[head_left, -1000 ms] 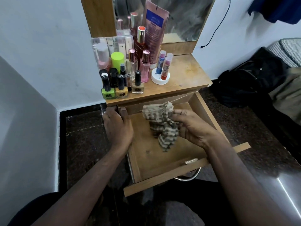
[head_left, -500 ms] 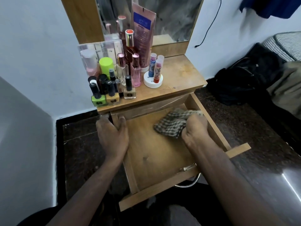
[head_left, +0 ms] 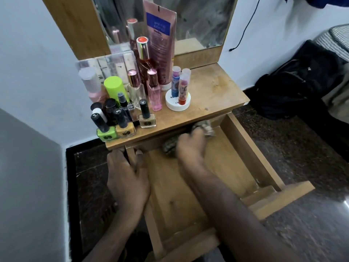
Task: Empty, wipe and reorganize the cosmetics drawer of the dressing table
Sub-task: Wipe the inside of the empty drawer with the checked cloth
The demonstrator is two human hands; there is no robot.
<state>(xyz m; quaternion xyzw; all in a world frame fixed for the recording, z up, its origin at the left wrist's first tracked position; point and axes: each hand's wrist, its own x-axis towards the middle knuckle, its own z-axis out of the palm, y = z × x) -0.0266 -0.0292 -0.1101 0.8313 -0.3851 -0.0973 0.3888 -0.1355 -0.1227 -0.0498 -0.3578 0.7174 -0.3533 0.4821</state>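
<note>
The wooden drawer (head_left: 251, 148) of the dressing table is pulled out and holds nothing but a cloth. My right hand (head_left: 190, 146) presses a checked cloth (head_left: 170, 146) flat against the drawer floor at its far end, partly under the tabletop. My left hand (head_left: 126, 176) grips the drawer's left wall, thumb inside. The cosmetics stand on the tabletop (head_left: 213, 91): nail polish bottles (head_left: 124, 127), perfume bottles (head_left: 154, 89), a tall pink tube (head_left: 160, 44), lip balms (head_left: 181, 86) on a white jar.
A mirror (head_left: 198, 19) rises behind the tabletop. A clear organiser (head_left: 105, 65) stands at the back left. A black bag (head_left: 294, 82) lies on the dark floor to the right. A white wall corner sits close on the left.
My right hand lowered the bunched cloth into the drawer, then slid it from the right side toward the far middle. My left hand stayed on the drawer's left wall.
</note>
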